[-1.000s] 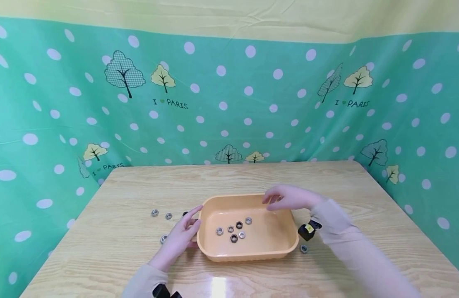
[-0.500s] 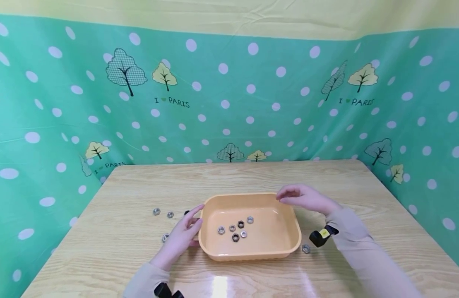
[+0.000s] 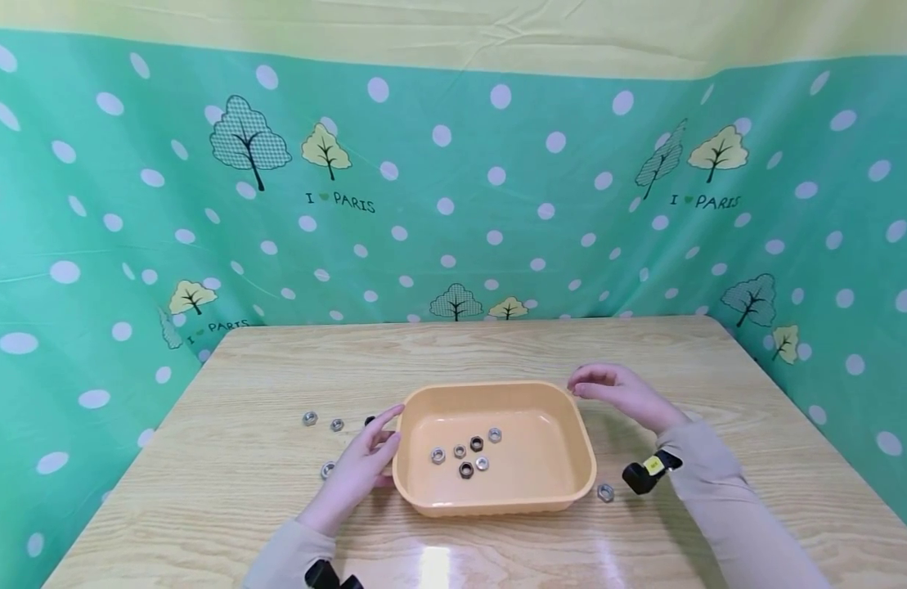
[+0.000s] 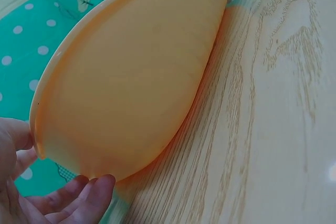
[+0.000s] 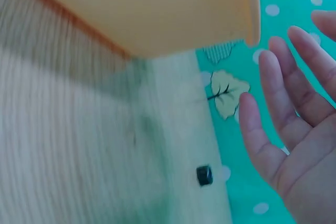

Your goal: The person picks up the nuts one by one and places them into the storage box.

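Observation:
A peach-orange plastic tub point(image 3: 497, 507) stands on the table, with several hex nuts point(image 3: 465, 469), silver and black, on the left half of its floor. My left hand point(image 3: 357, 466) is at the tub's left side, its spread fingertips touching the outer wall and rim; in the left wrist view the fingers point(image 4: 97, 198) lie along the tub's end. Just off the tub's back right corner hovers my right hand point(image 3: 622, 393). Its fingers point(image 5: 273, 77) are loosely bent, spread and hold nothing in the right wrist view, apart from the tub.
Left of the tub lie loose silver nuts point(image 3: 309, 419) and a black nut point(image 3: 370, 420) partly hidden by the left hand. One silver nut point(image 3: 606, 492) sits by the front right corner. A small dark nut-like piece point(image 5: 205, 175) shows near the table's edge. A dotted green curtain point(image 3: 453, 229) hangs behind.
My right hand has moved right, from above the tub's back right part to outside its rim. The left hand keeps its place on the tub, and the nuts inside lie as before.

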`<act>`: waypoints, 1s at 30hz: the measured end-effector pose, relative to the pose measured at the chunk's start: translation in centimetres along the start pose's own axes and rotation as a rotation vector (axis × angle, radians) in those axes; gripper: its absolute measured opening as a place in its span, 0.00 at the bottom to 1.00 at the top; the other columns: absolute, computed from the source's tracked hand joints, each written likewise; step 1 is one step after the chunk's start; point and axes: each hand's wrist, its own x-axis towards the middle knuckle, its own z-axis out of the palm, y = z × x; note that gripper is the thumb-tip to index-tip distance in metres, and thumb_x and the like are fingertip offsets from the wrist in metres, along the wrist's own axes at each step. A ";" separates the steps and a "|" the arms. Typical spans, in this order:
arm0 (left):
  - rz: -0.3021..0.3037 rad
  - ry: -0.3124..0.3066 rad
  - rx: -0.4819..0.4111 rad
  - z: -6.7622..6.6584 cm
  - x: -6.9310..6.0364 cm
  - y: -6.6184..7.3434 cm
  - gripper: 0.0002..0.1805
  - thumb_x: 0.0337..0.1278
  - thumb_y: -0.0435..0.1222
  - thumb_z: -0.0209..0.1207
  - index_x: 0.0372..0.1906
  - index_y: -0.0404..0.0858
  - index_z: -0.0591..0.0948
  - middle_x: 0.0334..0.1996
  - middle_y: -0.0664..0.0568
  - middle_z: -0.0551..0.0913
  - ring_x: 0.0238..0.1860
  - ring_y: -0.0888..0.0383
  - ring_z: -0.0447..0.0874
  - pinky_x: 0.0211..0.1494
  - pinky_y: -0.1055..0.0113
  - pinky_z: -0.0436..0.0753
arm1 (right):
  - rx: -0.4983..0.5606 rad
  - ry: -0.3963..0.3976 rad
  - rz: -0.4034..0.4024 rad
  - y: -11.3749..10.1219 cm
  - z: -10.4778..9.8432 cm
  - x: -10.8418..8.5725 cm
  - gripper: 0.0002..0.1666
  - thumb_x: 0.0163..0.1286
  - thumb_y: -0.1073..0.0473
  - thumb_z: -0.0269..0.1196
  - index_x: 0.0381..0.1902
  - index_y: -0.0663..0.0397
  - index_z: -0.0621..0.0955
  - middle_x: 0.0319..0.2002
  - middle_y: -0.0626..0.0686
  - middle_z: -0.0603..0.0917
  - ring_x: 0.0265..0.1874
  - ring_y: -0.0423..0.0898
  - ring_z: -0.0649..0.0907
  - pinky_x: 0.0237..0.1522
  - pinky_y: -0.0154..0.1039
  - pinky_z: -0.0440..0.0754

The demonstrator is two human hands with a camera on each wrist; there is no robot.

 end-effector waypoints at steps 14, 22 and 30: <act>0.003 -0.008 -0.008 0.0 0.0 -0.1 0.27 0.68 0.35 0.49 0.70 0.46 0.62 0.53 0.34 0.74 0.43 0.49 0.83 0.39 0.55 0.87 | 0.025 0.156 0.063 4.3 -2.0 0.7 0.26 0.71 0.56 0.55 0.56 0.75 0.72 0.55 0.71 0.75 0.49 0.46 0.80 0.56 0.43 0.80; 0.008 -0.010 -0.015 0.0 0.1 -0.1 0.27 0.69 0.35 0.49 0.71 0.46 0.62 0.52 0.34 0.74 0.41 0.50 0.83 0.39 0.56 0.87 | -0.154 0.199 0.098 5.4 -1.9 2.2 0.25 0.67 0.55 0.60 0.55 0.68 0.75 0.54 0.67 0.78 0.54 0.60 0.76 0.58 0.52 0.75; 0.005 -0.008 -0.019 0.1 0.2 -0.2 0.27 0.69 0.35 0.49 0.71 0.46 0.62 0.52 0.34 0.74 0.40 0.51 0.83 0.39 0.56 0.87 | -0.084 0.098 0.172 6.2 -1.9 3.3 0.33 0.65 0.52 0.61 0.62 0.66 0.69 0.66 0.69 0.65 0.67 0.67 0.60 0.66 0.63 0.61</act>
